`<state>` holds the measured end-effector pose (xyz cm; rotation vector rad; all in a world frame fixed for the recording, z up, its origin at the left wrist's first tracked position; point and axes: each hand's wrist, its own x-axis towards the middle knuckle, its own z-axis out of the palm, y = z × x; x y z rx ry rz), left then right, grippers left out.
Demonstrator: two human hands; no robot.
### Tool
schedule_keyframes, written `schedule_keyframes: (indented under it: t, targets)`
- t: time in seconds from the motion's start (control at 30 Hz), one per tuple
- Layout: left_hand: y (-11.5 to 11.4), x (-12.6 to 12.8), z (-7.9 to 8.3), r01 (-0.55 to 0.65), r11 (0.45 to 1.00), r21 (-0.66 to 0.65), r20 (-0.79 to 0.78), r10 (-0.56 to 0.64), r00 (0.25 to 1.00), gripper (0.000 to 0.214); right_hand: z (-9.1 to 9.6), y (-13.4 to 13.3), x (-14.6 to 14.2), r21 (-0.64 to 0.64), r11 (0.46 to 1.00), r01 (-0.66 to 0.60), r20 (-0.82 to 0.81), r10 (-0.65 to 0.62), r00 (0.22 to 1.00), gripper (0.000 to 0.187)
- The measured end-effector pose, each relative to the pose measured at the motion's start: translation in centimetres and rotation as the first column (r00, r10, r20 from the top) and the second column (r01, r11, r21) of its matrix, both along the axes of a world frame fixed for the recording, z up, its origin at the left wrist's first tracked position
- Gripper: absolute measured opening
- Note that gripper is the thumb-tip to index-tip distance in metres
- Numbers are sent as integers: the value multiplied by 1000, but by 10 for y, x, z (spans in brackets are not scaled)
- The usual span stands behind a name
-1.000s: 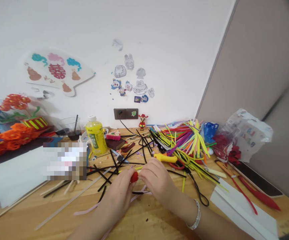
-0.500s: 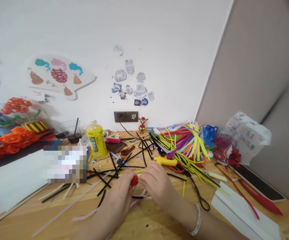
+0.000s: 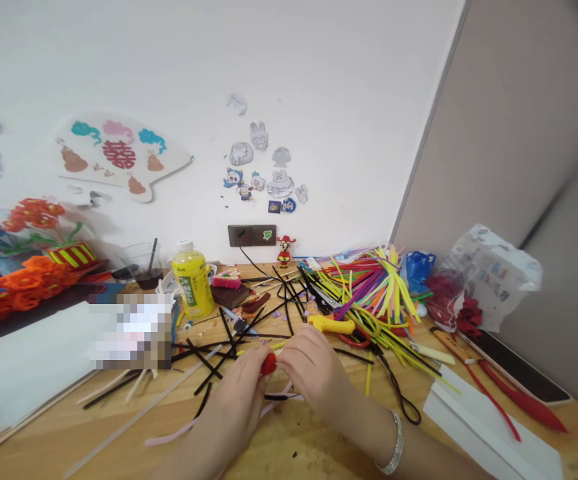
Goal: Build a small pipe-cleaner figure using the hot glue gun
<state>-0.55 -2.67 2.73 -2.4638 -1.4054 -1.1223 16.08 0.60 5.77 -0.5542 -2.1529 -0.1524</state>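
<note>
Both my hands are together over the wooden table, and a small red fuzzy piece (image 3: 269, 364) is pinched between their fingertips. My left hand (image 3: 233, 387) holds it from the left, and my right hand (image 3: 309, 367), with a silver bracelet (image 3: 395, 443) on its wrist, holds it from the right. Black pipe cleaners (image 3: 213, 360) lie scattered just beyond my left hand. A yellow-handled tool (image 3: 331, 325) lies just past my right hand. The red piece is partly hidden by my fingers.
A large bunch of coloured pipe cleaners (image 3: 369, 293) lies at the back right, with a plastic bag (image 3: 493, 273) beyond it. A yellow bottle (image 3: 193, 288) stands at the back. Orange pipe-cleaner flowers (image 3: 19, 293) are at left, and folded white paper (image 3: 489, 427) lies front right.
The camera has tilted slightly, so the wall and table items sit a little lower in the view. My hands still pinch the red piece and have barely moved.
</note>
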Motion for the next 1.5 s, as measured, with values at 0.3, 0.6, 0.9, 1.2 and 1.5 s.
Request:
schedule_keyframes:
  t: [0.3,0.6,0.9,1.2,1.5]
  targets:
    - [0,0,-1,-1,1000,-13,-9,1,1000,26,0,-1,-1,-4,1000,-1,0,1,1000,24]
    - [1,-1,-3,6,1000,-10,-14,-6,1000,27,-4,1,1,-13,1000,18,25,-18,1000,24]
    - [0,0,2,6,1000,14,-22,-6,1000,25,-2,1,-1,0,1000,3,11,-3,1000,23]
    - [-1,0,4,31,999,16,-24,-30,999,25,-1,0,1,16,1000,5,9,-5,1000,24]
    - [0,2,5,29,999,27,-28,-28,999,24,-1,1,-1,24,1000,10,6,-10,1000,24]
